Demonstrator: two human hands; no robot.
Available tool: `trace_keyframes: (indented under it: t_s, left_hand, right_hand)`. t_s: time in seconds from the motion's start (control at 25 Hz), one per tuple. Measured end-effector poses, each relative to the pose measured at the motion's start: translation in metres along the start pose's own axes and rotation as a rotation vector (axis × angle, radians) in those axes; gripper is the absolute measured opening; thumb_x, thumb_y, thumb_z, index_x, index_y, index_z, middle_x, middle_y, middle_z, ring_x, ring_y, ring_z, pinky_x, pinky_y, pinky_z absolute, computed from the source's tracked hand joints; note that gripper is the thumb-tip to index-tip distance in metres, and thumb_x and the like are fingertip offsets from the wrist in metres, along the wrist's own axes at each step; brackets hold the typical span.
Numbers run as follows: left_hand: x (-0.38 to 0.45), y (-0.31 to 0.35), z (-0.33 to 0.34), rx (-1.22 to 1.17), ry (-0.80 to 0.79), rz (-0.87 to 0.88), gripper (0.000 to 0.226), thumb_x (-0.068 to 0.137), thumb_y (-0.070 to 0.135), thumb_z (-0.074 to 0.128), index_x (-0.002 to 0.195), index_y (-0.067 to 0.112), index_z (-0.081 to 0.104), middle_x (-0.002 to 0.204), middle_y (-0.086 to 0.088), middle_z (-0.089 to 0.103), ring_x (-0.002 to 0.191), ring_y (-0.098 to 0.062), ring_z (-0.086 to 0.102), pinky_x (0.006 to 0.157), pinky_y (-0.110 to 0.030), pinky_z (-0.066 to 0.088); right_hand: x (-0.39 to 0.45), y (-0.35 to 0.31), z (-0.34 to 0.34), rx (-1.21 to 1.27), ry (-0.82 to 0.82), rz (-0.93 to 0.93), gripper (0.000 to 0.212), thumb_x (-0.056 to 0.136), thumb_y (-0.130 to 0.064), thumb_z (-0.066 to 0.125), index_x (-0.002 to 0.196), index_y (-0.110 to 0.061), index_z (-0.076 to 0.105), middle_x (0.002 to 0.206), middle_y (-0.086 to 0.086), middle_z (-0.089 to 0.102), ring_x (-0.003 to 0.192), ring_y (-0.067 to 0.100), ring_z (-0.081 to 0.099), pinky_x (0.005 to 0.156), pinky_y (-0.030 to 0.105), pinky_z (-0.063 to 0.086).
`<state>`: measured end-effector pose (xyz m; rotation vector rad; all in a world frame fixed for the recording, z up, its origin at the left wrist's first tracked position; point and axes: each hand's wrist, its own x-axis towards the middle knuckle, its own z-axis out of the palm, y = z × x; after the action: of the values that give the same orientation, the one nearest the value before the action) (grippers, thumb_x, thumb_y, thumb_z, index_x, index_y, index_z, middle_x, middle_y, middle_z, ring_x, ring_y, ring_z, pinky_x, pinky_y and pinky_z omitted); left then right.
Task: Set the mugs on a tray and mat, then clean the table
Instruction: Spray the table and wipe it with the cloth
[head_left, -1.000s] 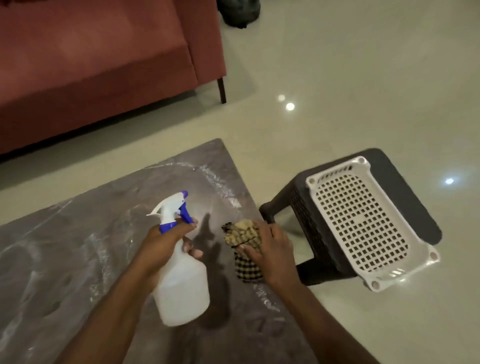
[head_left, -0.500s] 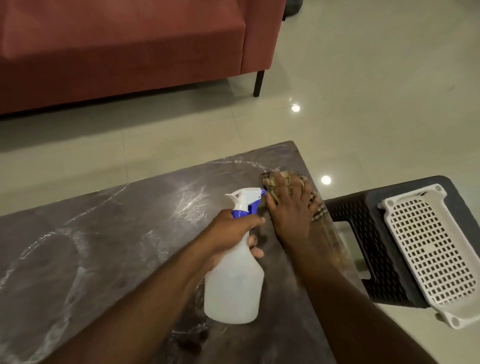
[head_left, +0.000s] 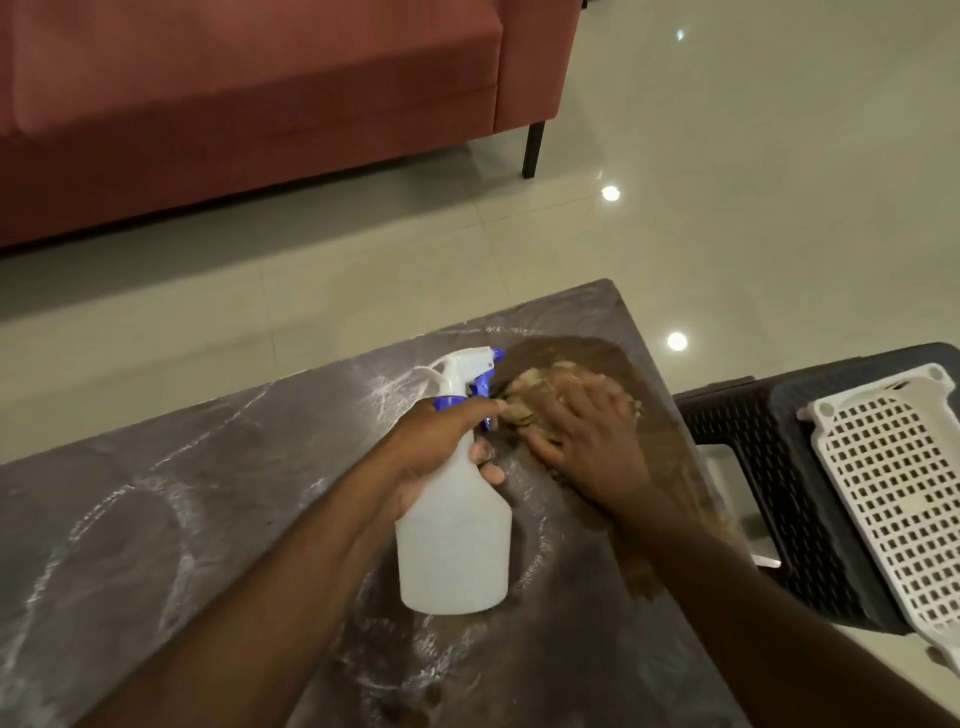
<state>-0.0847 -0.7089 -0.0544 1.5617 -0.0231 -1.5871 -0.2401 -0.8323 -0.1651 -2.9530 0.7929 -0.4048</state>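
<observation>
My left hand (head_left: 441, 441) grips the neck of a white spray bottle (head_left: 454, 545) with a blue trigger, held just above the dark marble table (head_left: 156, 519). My right hand (head_left: 587, 436) presses flat on a brownish checked cloth (head_left: 524, 397) near the table's far right corner, its fingers spread and blurred by motion. Most of the cloth is hidden under that hand. White streaks of wet cleaner curve across the tabletop. No mugs, tray or mat are in view.
A dark wicker stool (head_left: 753, 467) stands right of the table with a white perforated basket (head_left: 898, 493) on it. A red sofa (head_left: 249, 93) sits across the beige tiled floor (head_left: 727, 182) beyond the table.
My right hand slid the cloth from the table's near right edge up toward the far right corner. The left hand kept hold of the spray bottle. The view swung right and up.
</observation>
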Motion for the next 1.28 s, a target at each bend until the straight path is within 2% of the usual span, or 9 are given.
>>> trace_keyframes:
  t_s: [0.16,0.36,0.52,0.64,0.76,0.92,1.04,1.12,1.28]
  left_hand:
    - [0.003,0.001,-0.002,0.029,-0.01,0.015,0.021,0.09,0.032,0.067,0.086,0.011,0.065,0.05,-0.006,0.047,0.05,-0.027,0.061,0.058,-0.03,0.049]
    - [0.014,-0.003,0.001,0.008,0.052,0.013,0.021,0.089,0.025,0.066,0.075,0.011,0.058,0.047,-0.004,0.048,0.046,-0.024,0.059,0.059,-0.03,0.048]
    - [0.018,-0.001,-0.001,-0.04,0.052,0.021,0.022,0.089,0.029,0.066,0.093,0.008,0.068,0.048,-0.004,0.051,0.048,-0.024,0.059,0.058,-0.029,0.051]
    - [0.02,-0.007,-0.005,-0.034,0.075,0.018,0.026,0.088,0.03,0.067,0.101,0.008,0.07,0.048,-0.004,0.05,0.049,-0.024,0.059,0.058,-0.029,0.051]
    - [0.015,-0.006,-0.006,-0.028,0.062,0.001,0.024,0.088,0.03,0.067,0.1,0.009,0.07,0.047,-0.004,0.049,0.048,-0.025,0.058,0.055,-0.028,0.051]
    - [0.008,-0.006,-0.015,-0.075,0.055,0.031,0.02,0.088,0.027,0.066,0.097,0.009,0.069,0.047,-0.003,0.048,0.047,-0.024,0.056,0.053,-0.026,0.05]
    - [0.002,-0.016,-0.022,-0.076,0.085,0.037,0.019,0.088,0.027,0.066,0.095,0.01,0.07,0.047,-0.004,0.047,0.048,-0.024,0.056,0.052,-0.026,0.05]
    - [-0.008,-0.02,-0.029,-0.1,0.082,0.02,0.019,0.088,0.027,0.066,0.095,0.01,0.07,0.047,-0.004,0.046,0.048,-0.024,0.055,0.051,-0.026,0.05]
    - [-0.026,-0.033,-0.033,-0.116,0.075,0.014,0.02,0.087,0.024,0.067,0.098,0.009,0.071,0.048,-0.005,0.048,0.045,-0.023,0.056,0.054,-0.027,0.05]
  right_hand:
    - [0.07,0.028,0.006,0.036,-0.036,0.492,0.056,0.085,-0.057,0.035,0.134,-0.032,0.045,0.137,0.013,0.048,0.128,0.04,0.04,0.101,0.062,0.027]
    - [0.031,0.042,0.004,0.054,-0.089,0.049,0.053,0.088,-0.054,0.04,0.134,-0.029,0.049,0.135,0.011,0.051,0.124,0.035,0.044,0.1,0.056,0.035]
    - [0.08,0.053,0.007,0.042,-0.028,0.471,0.051,0.09,-0.05,0.043,0.135,-0.027,0.046,0.139,0.013,0.046,0.127,0.038,0.039,0.102,0.055,0.031]
    - [0.084,-0.001,0.018,0.095,-0.067,0.203,0.052,0.089,-0.051,0.041,0.137,-0.032,0.044,0.14,0.011,0.046,0.132,0.035,0.034,0.107,0.055,0.023]
    - [0.048,0.027,0.008,0.089,-0.1,-0.066,0.056,0.086,-0.056,0.037,0.135,-0.031,0.048,0.137,0.011,0.05,0.128,0.035,0.041,0.102,0.054,0.028]
    - [0.094,0.013,0.011,0.091,-0.082,0.451,0.053,0.089,-0.05,0.04,0.136,-0.027,0.047,0.142,0.014,0.042,0.132,0.041,0.032,0.103,0.057,0.023]
    - [0.063,-0.051,0.027,0.127,-0.125,-0.024,0.047,0.089,-0.04,0.051,0.132,-0.022,0.052,0.14,0.014,0.046,0.131,0.038,0.036,0.104,0.055,0.026]
    - [0.028,-0.023,0.019,0.112,-0.114,-0.191,0.048,0.089,-0.047,0.05,0.131,-0.026,0.053,0.137,0.011,0.05,0.128,0.036,0.041,0.102,0.056,0.029]
    - [0.069,-0.011,0.01,0.019,-0.085,0.429,0.051,0.089,-0.049,0.046,0.135,-0.026,0.049,0.138,0.015,0.048,0.128,0.04,0.039,0.102,0.059,0.024]
